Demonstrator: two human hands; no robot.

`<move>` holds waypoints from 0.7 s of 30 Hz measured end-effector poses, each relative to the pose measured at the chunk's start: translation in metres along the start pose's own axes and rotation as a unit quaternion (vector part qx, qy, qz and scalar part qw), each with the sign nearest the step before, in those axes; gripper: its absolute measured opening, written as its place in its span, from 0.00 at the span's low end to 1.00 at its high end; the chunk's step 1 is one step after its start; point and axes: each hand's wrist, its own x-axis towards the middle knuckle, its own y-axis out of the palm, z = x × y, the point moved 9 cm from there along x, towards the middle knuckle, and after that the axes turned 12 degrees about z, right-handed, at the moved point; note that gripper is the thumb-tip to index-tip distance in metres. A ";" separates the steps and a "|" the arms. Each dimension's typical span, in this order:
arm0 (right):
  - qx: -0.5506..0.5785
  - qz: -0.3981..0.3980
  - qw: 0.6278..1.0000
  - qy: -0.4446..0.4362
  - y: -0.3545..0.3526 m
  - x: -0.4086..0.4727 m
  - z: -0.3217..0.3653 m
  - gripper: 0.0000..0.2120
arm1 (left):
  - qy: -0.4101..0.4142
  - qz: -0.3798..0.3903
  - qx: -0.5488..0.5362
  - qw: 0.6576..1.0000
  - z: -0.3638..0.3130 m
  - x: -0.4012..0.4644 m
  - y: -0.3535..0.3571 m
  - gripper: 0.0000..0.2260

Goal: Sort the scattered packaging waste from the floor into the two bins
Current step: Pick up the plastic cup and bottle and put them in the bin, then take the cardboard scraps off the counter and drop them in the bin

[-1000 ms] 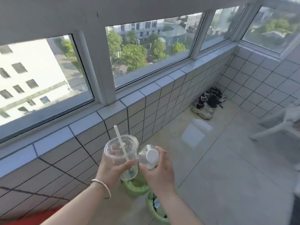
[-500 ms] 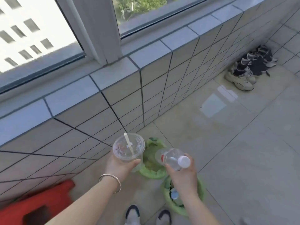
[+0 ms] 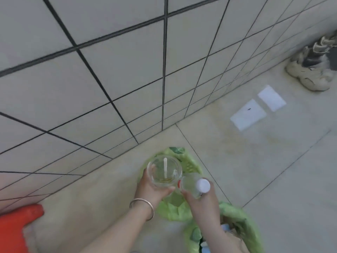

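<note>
My left hand (image 3: 152,189) grips a clear plastic cup (image 3: 164,170) with a white straw standing in it and a little yellowish residue at the bottom. My right hand (image 3: 200,199) grips a clear plastic bottle (image 3: 193,185) with a white cap, right beside the cup. Both are held over the far green-lined bin (image 3: 189,163) by the tiled wall. The near green-lined bin (image 3: 244,223) sits under my right forearm, with bluish waste partly visible inside.
A grey tiled wall (image 3: 127,70) runs along the left. A red object (image 3: 16,227) lies at the lower left. Beige and dark shoes (image 3: 313,70) stand at the far right by the wall. Bright window reflections (image 3: 255,110) lie on the floor tiles.
The view has tilted down from the windows to the floor. Both hands have lowered the cup and bottle over the far green bin.
</note>
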 end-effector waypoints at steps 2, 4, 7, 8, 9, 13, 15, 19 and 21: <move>-0.023 0.007 1.000 -0.008 0.012 0.024 -0.009 0.28 | -0.010 0.009 0.010 1.000 0.014 0.020 0.012 0.42; -0.027 0.014 1.000 -0.003 0.023 0.044 -0.019 0.28 | -0.022 0.015 0.012 1.000 0.027 0.037 0.022 0.41; -0.027 0.022 0.999 0.013 0.039 0.065 -0.032 0.30 | -0.047 0.021 0.028 0.998 0.052 0.059 0.032 0.39; -0.025 0.025 0.999 0.017 0.043 0.071 -0.037 0.30 | -0.063 0.025 0.036 0.997 0.061 0.065 0.036 0.38; -0.021 0.032 0.999 0.026 0.047 0.076 -0.042 0.31 | -0.086 0.032 0.046 0.995 0.069 0.069 0.040 0.39; -0.018 0.050 0.998 0.041 0.046 0.079 -0.046 0.29 | -0.169 0.064 0.083 0.980 0.078 0.069 0.046 0.38; -0.023 0.053 0.997 0.041 0.038 0.065 -0.037 0.28 | -0.187 0.070 0.104 0.974 0.067 0.055 0.039 0.34; -0.035 0.032 0.997 0.054 0.010 0.007 -0.009 0.26 | -0.184 0.083 0.124 0.972 0.024 0.003 0.018 0.27; -0.057 0.036 0.996 0.058 -0.001 -0.029 0.012 0.25 | -0.163 0.085 0.121 0.975 -0.001 -0.030 0.006 0.25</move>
